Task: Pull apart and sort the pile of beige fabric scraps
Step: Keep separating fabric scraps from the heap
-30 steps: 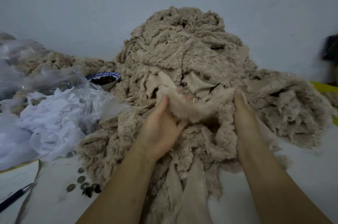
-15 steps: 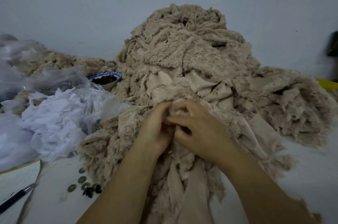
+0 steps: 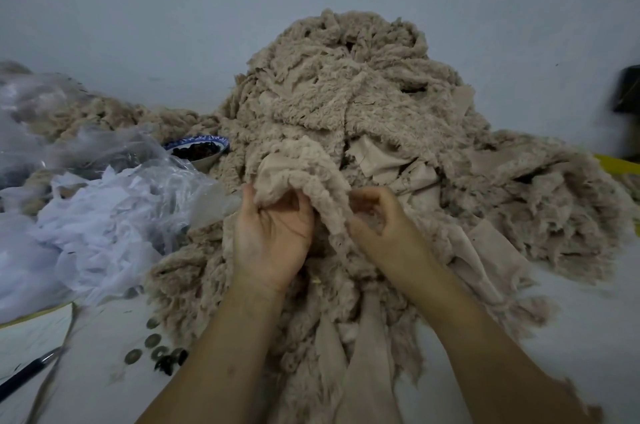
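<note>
The left hand (image 3: 273,236) and right hand (image 3: 384,223) are gripping one scrap (image 3: 304,164), fingers (image 3: 372,194) curled round it; peeling slowly from the pile (image 3: 346,84) beyond seems wisest.

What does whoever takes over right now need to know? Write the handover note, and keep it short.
Left hand: grips the lifted fleece scrap by its edge.
Right hand: fingers curled on the same scrap's right side.
Pile: heaped straight ahead on the table, against the wall.
Done: one scrap raised off the pile's front.
Left: free it, sort it, then nearly the whole pile.
</note>
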`<move>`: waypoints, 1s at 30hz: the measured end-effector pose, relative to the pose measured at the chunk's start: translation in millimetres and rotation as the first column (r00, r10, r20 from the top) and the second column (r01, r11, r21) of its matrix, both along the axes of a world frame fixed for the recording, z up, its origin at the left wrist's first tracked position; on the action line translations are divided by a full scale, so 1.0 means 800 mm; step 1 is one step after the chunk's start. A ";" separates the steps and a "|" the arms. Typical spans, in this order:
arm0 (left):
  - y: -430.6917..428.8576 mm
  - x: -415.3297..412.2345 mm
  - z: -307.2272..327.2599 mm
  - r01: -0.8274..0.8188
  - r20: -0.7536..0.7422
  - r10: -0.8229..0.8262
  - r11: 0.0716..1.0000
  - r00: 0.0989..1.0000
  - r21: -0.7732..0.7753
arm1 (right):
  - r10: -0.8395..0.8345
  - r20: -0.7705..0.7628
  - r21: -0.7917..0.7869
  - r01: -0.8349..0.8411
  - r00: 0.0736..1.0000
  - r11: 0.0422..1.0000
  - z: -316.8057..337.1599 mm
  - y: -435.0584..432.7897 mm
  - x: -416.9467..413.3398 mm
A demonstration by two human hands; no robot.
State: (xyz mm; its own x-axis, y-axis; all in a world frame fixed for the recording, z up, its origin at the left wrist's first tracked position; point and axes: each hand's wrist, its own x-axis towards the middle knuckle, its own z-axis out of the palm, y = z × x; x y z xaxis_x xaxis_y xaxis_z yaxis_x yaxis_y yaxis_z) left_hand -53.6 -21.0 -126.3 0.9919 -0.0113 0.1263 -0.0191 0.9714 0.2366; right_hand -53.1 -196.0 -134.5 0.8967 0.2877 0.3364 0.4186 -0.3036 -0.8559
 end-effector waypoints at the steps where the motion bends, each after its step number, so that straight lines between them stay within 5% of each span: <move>1: -0.001 -0.001 0.003 -0.031 -0.033 0.032 0.999 0.999 0.034 | 0.026 -0.003 -0.078 -0.026 1.000 0.997 -0.002 0.003 0.000; 4: -0.005 0.003 0.004 -0.106 -0.085 0.122 0.980 0.989 0.170 | -0.176 0.157 -0.210 0.207 0.972 0.956 -0.006 0.002 0.007; 6: -0.007 0.006 0.003 -0.154 -0.124 0.196 0.947 0.973 0.283 | -0.435 0.242 0.067 0.433 0.867 0.899 0.002 -0.009 0.008; 8: -0.012 0.005 0.003 -0.159 -0.155 0.239 0.900 0.959 0.406 | -0.544 0.350 0.302 0.458 0.762 0.836 0.012 -0.018 0.005; 12: -0.017 0.006 -0.001 -0.144 -0.197 0.294 0.825 0.935 0.547 | -0.478 0.354 0.261 0.406 0.804 0.876 0.016 -0.011 -0.001; 17: -0.011 0.000 0.002 0.029 -0.233 0.043 0.954 0.972 0.298 | -0.318 0.096 0.341 0.269 0.943 0.901 0.015 -0.009 0.004; 19: -0.015 -0.005 0.005 0.057 -0.159 0.001 0.933 0.987 0.356 | -0.271 0.034 0.391 0.237 0.962 0.890 0.015 -0.007 0.005; 25: -0.043 -0.013 0.002 0.103 -0.030 -0.136 0.576 0.990 0.811 | -0.294 0.019 0.315 0.274 0.955 0.909 0.010 -0.003 0.005; 27: -0.045 -0.008 0.000 0.084 -0.077 -0.040 0.653 0.996 0.752 | -0.236 -0.022 0.368 0.227 0.971 0.902 0.009 -0.004 0.005; 30: -0.030 -0.006 0.008 0.118 -0.164 -0.057 0.912 0.985 0.393 | -0.071 -0.122 0.334 0.109 0.990 0.936 0.006 -0.006 0.007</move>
